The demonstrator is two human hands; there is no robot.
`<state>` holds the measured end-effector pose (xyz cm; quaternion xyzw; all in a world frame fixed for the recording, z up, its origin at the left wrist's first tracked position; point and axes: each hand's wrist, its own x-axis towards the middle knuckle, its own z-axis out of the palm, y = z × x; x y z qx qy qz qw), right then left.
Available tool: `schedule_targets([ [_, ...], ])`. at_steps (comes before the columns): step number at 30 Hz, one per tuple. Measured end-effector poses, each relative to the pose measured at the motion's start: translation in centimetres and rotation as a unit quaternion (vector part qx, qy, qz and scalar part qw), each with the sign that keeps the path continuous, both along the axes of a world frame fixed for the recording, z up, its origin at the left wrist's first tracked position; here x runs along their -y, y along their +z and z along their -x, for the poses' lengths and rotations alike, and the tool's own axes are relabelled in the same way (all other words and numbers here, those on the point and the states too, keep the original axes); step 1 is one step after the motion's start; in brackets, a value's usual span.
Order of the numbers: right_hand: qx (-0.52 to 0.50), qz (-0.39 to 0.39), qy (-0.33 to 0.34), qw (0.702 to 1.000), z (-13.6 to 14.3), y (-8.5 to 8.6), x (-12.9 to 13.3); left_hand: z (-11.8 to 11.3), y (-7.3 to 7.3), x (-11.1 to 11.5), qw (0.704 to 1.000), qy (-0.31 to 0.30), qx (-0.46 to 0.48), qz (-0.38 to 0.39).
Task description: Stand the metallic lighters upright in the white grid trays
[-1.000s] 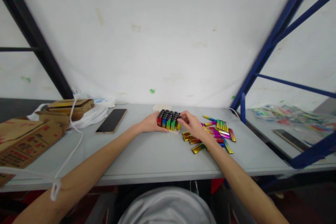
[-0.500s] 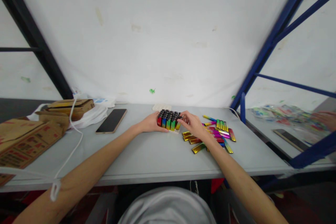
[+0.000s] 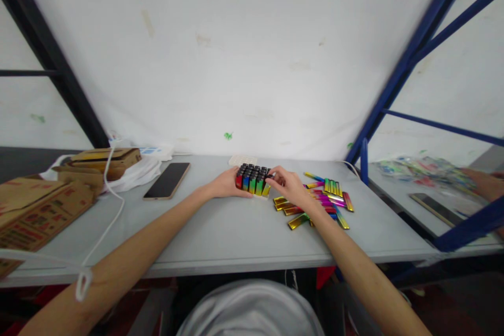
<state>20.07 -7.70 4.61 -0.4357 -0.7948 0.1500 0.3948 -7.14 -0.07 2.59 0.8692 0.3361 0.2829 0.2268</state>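
Several shiny, multicoloured lighters with black tops stand upright in tight rows in a low white tray. My left hand is wrapped around the left side of this block, thumb along the front. At the block's right edge, my right hand pinches a lighter by its dark top; the fingers partly hide it. Under and beside my right wrist lies a loose pile of metallic lighters in gold, pink, green and blue.
A phone lies on the grey table to the left, near open cardboard boxes and a white cable. A pale moulded tray rests by the wall. Beyond the blue frame, another person's hand is among plastic bags.
My right hand's fingers have shifted very slightly at the block's right edge, and the lighter there sits a little lower. My left hand stays in place.
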Motion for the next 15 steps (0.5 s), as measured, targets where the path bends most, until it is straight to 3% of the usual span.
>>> schedule_targets([
  [15,0.01,0.0,-0.001,1.0,-0.07,0.43,0.23,-0.01,-0.02,-0.04,1.0,0.004,-0.001,0.002],
])
